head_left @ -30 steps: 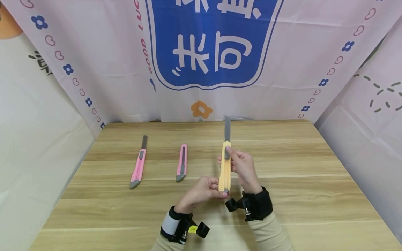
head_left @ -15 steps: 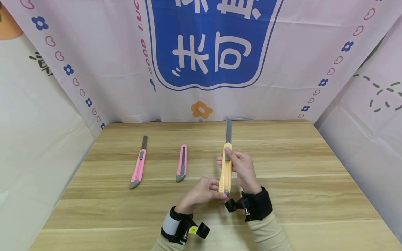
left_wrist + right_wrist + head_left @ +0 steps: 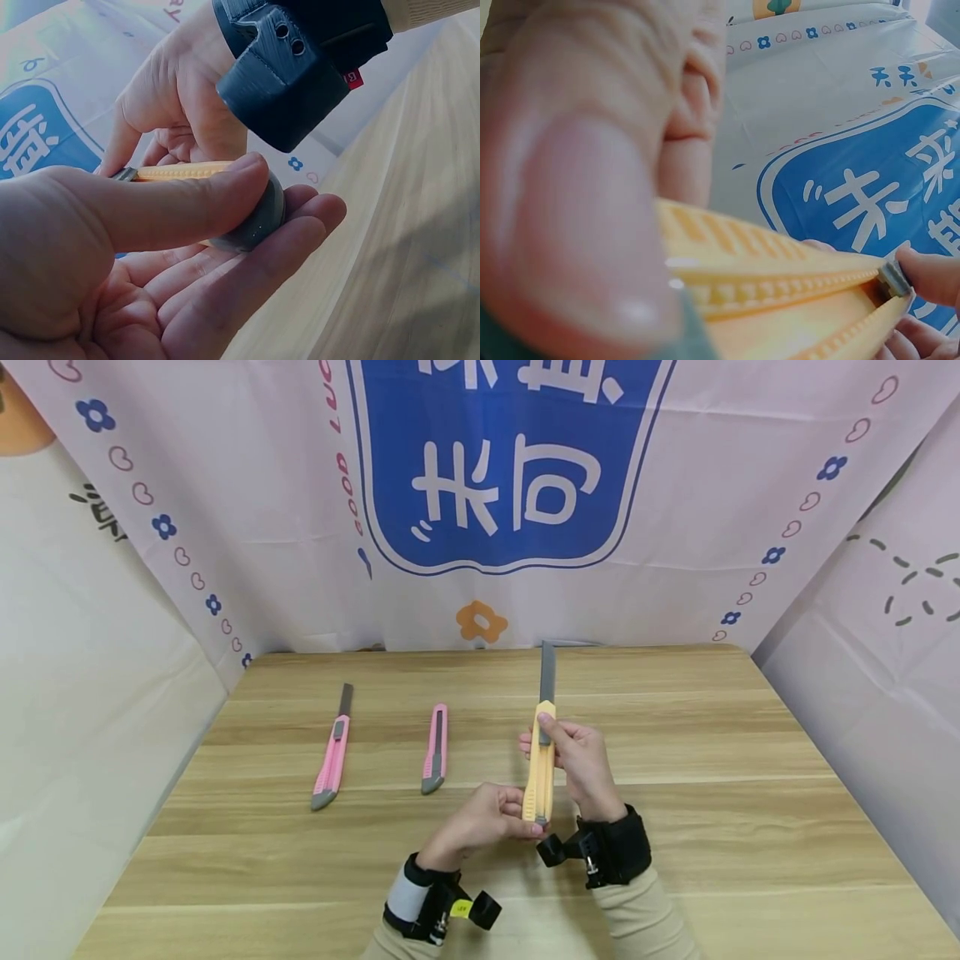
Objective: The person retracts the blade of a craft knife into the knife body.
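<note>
A yellow utility knife point(image 3: 539, 772) is held between both hands above the table, its long grey blade point(image 3: 547, 672) out and pointing away. My left hand point(image 3: 480, 822) pinches the knife's near end; in the left wrist view its thumb lies over the dark grey end cap point(image 3: 259, 217). Further up, my right hand point(image 3: 585, 764) grips the body from the right, thumb on the grey slider point(image 3: 544, 737). The right wrist view looks along the grooved yellow handle point(image 3: 780, 300), with the right thumb point(image 3: 592, 225) large in front and the left fingers at the far end.
Left of the hands, a pink utility knife point(image 3: 434, 752) lies with no blade showing. Farther left lies another pink utility knife point(image 3: 330, 764) with its blade out. Both rest on the wood-grain table point(image 3: 712, 843). A printed cloth point(image 3: 300, 568) hangs behind the table's back edge.
The yellow utility knife has shifted very slightly to the right, its blade tip with it. Both hands keep their grip, and the pink utility knives lie where they were.
</note>
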Demonstrator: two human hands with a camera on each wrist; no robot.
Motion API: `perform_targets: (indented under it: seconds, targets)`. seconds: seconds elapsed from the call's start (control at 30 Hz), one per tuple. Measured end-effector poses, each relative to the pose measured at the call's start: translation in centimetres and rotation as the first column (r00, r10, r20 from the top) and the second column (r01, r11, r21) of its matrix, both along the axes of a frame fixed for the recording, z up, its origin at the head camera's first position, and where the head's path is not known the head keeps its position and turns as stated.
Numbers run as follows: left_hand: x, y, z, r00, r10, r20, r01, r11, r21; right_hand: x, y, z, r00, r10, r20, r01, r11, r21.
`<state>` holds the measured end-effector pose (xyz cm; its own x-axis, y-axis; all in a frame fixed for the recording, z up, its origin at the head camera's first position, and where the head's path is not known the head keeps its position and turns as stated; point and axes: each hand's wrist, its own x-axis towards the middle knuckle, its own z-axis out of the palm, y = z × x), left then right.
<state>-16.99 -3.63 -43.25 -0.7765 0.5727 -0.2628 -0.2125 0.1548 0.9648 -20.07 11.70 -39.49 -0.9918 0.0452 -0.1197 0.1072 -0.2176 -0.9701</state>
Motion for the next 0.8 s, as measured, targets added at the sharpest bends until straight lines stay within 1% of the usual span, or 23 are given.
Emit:
perform_targets:
  seconds: [0.27,0.47,0.57,0.63,0.8]
  targets:
    - [0.23,0.04,0.40,1.000,0.004,0.025,-0.004,1.000,-0.019,0.17,0.23,0.14,1.000,0.008,0.000,-0.008,1.000,-0.003]
    - [0.13,0.20,0.38,0.999,0.011,0.032,-0.011,1.000,0.003,0.09,0.22,0.03,1.000,0.001,-0.005,-0.001,1.000,-0.004]
    - [0.04,0.18,0.40,1.000,0.013,0.028,-0.014,1.000,0.015,0.05,0.22,-0.10,1.000,0.004,-0.011,-0.004,1.000,0.006]
    - [0.02,0.11,0.47,1.000,0.012,0.013,-0.012,1.000,0.022,0.04,0.24,-0.15,1.000,0.013,-0.010,-0.013,1.000,0.008]
    - [-0.02,-0.02,0.50,1.000,0.000,-0.012,0.001,0.999,0.043,0.00,0.25,-0.18,0.999,0.042,0.000,-0.042,0.999,-0.009]
